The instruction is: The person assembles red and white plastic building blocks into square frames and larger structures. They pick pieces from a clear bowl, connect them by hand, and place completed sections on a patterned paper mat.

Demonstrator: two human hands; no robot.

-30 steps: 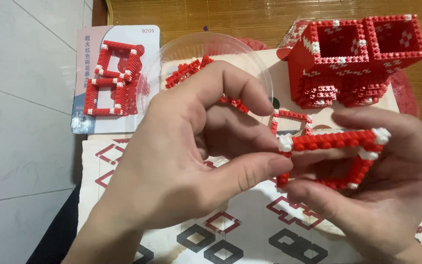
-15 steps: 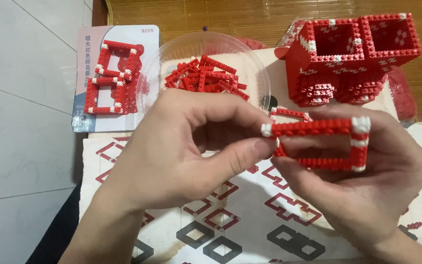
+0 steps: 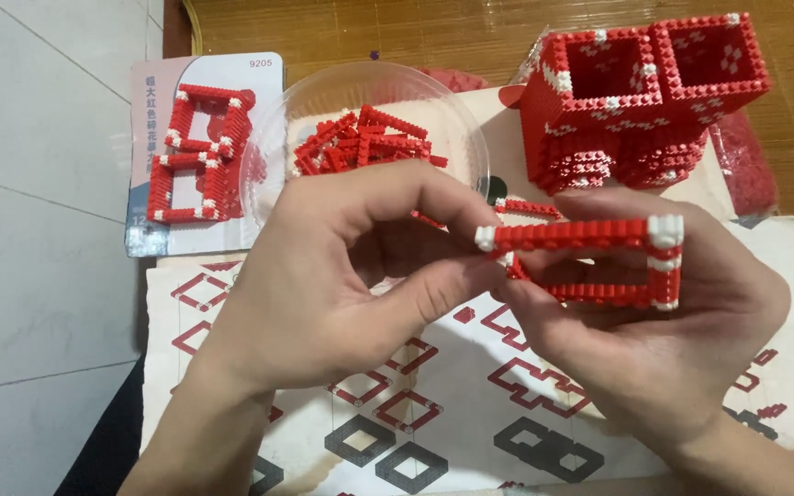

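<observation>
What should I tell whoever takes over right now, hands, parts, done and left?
Left hand: thumb and fingers pinch the left end of the red brick frame, at its white corner.
Right hand: cradles the frame from below and the right side.
Parts: loose red strips lie in the clear bowl; two-cell red box stands behind, top right; picture card at left; printed instruction sheet under the hands.
Done: the frame shows its top, right and bottom sides joined, with white corner pieces.
Left: its left side is hidden by the fingers; many strips in the bowl are unused.
</observation>
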